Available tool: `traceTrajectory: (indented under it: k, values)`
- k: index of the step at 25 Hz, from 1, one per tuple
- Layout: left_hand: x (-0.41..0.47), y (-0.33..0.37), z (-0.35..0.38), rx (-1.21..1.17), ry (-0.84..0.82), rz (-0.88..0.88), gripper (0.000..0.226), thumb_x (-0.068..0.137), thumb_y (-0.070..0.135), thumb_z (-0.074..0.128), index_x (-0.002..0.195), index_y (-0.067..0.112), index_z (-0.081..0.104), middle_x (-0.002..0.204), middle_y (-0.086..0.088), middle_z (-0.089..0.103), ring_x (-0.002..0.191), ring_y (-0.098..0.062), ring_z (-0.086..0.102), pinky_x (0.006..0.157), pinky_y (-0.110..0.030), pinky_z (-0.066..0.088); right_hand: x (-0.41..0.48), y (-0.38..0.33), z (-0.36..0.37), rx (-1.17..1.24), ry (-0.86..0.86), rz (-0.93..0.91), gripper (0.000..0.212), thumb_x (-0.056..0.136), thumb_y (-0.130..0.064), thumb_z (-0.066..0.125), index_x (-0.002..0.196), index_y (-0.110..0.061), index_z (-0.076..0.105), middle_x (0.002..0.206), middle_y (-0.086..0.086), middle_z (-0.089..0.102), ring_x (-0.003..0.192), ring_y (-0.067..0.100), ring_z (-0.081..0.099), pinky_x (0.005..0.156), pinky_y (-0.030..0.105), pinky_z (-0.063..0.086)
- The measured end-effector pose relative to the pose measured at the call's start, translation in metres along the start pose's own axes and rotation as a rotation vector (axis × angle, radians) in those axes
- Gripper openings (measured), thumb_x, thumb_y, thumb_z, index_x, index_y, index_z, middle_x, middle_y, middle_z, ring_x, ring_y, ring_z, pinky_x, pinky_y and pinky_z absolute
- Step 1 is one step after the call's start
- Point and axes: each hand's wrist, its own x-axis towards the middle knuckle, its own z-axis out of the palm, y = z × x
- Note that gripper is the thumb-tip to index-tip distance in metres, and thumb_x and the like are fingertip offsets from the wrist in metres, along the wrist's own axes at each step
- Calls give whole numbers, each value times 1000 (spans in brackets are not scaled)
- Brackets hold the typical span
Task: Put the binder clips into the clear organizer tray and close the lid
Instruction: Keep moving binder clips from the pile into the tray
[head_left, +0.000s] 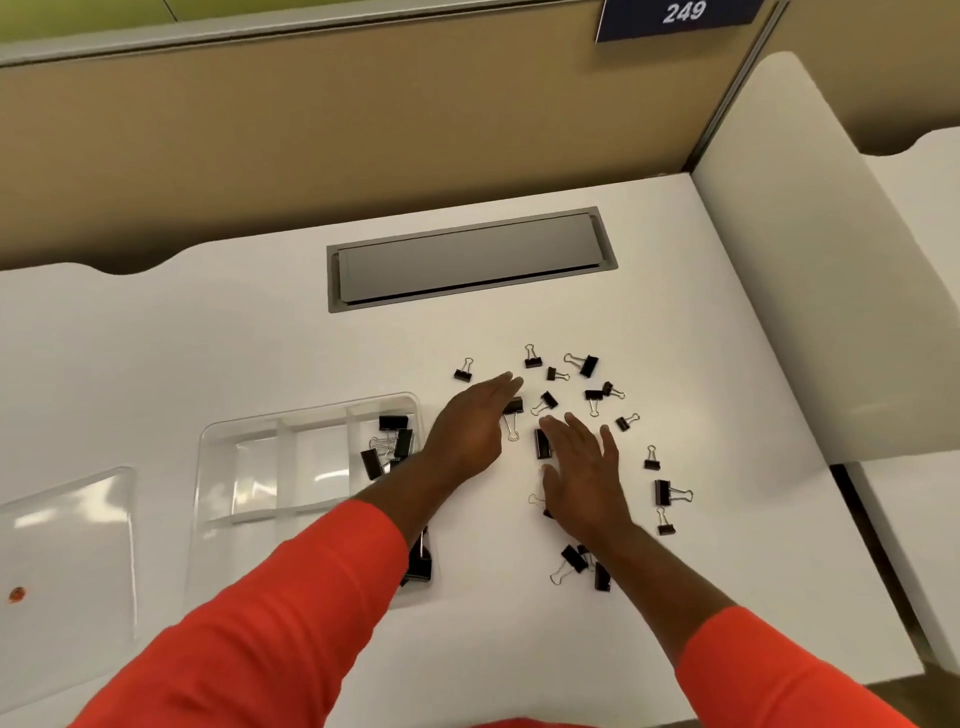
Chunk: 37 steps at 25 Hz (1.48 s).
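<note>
Though a few binder clips (393, 442) already sit in the right-end compartment of the clear organizer tray (311, 411), most are scattered on the white desk (208, 353), and the lid (67, 545) lies off, left of tray. Early stage, I'd judge. Left hand (470, 431) & right hand (582, 467) are flat over the pile, fingers straight, pinching nothing. Clips: black bodies w/ wire loops; tray & lid glossy see-through plastic.

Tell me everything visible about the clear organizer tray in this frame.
The clear plastic organizer tray, rectangular with rounded corners, lies flat and open on the white desk. Dividers split it into compartments; only those on its right side hold black binder clips. The left forearm crosses above its right edge. Its clear lid lies apart, further left.
</note>
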Motion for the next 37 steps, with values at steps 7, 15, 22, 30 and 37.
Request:
traceTrajectory:
  k: [7, 15, 22, 30, 37]
  values:
    - [29, -12, 4, 214, -130, 209, 66, 78, -11, 52, 140, 12, 54, 138, -9, 57, 113, -34, 56, 90, -46, 47, 13, 4, 7, 21, 7, -13, 63, 80, -9, 61, 142, -16, 51, 145, -1, 54, 145, 19, 36, 121, 55, 15]
    - [35, -18, -2, 306, -177, 270, 49, 74, -10, 59, 121, 4, 66, 108, -15, 64, 93, -38, 60, 73, -46, 49, 11, 0, 7, 52, 48, 4, 49, 86, -12, 62, 134, -19, 58, 136, -2, 60, 139, 17, 43, 121, 53, 14]
    - [20, -23, -8, 205, -328, 75, 55, 83, 7, 68, 136, 14, 54, 126, -5, 53, 115, -26, 51, 87, -43, 47, 8, -7, -1, 65, 48, 18, 49, 86, -20, 55, 135, -20, 57, 135, -2, 60, 136, 15, 45, 122, 50, 12]
    - [8, -16, -15, 162, -308, -85, 42, 81, 30, 74, 113, 11, 56, 109, -6, 57, 99, -30, 59, 78, -38, 46, 4, -13, -7, 62, 44, -5, 48, 89, -25, 56, 136, -22, 56, 134, -5, 60, 133, 13, 46, 123, 48, 10]
    - [-13, -4, -36, 233, -157, -36, 47, 81, 56, 69, 100, 15, 58, 99, 0, 60, 89, -21, 58, 67, -32, 39, 12, -29, -19, 93, 109, -40, 45, 91, -25, 58, 135, -22, 56, 133, -8, 61, 132, 12, 49, 122, 51, 15]
